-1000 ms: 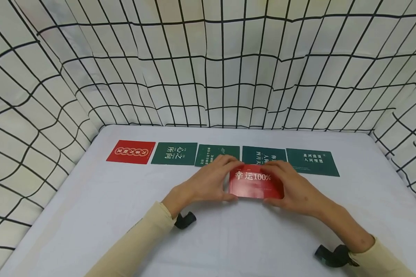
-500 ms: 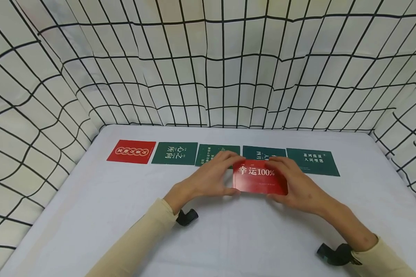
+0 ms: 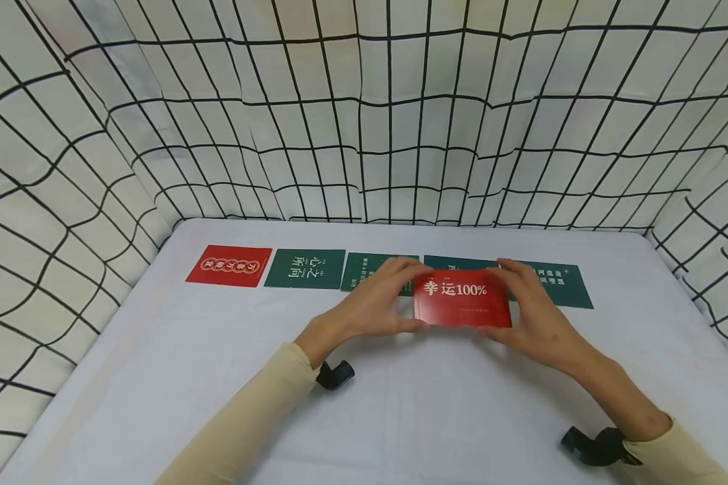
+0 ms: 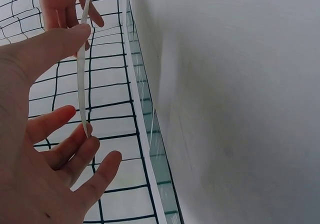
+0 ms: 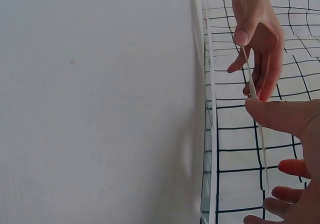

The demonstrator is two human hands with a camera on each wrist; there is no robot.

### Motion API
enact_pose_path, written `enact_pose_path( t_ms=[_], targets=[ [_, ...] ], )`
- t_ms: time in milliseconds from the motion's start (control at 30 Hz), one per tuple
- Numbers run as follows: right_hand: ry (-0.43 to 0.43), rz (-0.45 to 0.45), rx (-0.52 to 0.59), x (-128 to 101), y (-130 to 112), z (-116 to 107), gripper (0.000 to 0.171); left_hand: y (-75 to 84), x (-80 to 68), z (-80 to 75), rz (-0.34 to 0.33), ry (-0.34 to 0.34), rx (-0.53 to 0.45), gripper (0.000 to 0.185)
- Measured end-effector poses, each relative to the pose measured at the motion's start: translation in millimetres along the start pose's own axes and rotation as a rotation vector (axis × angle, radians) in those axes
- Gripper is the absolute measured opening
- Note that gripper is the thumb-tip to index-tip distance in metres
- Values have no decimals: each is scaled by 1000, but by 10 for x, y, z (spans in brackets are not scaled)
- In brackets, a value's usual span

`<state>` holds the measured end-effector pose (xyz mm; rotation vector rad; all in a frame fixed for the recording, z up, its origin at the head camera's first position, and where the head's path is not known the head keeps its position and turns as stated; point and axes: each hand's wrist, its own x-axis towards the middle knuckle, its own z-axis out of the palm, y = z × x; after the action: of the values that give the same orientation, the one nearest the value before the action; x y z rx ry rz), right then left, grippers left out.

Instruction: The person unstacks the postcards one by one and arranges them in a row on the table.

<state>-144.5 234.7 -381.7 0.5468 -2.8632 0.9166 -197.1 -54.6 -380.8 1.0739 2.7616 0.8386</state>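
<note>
A red card with white characters and "100%" is held up over the white table in the head view. My left hand pinches its left end, thumb on the near edge and fingers on the far edge. At the other end, my right hand grips it the same way. Both wrist views show the card edge-on, as a thin pale card edge in the left one. Behind the hands lie a green card, a partly covered green card and another green card.
Farther left in the same row are a red card and a green card, flat on the white tabletop. A black grid net over white cloth surrounds the table's back and sides. Black wrist devices hang under both forearms.
Both hands have carried the red card up and slightly right, away from me. It now covers more of the fourth card in the row. The row itself has not moved.
</note>
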Motion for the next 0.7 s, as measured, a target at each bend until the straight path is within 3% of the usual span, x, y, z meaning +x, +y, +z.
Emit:
enact_pose_path(
  t_ms=[367,567,700],
  targets=[
    [54,115,85,10,90,-90,99,12,151,50,-2,65,-12,81],
    [1,187,196,5,164,-130,98,23,218,76,-14,64,-10,80],
    [-40,215,329,4,194,-157,97,47,256,94,-20,67,-28,80]
  ],
)
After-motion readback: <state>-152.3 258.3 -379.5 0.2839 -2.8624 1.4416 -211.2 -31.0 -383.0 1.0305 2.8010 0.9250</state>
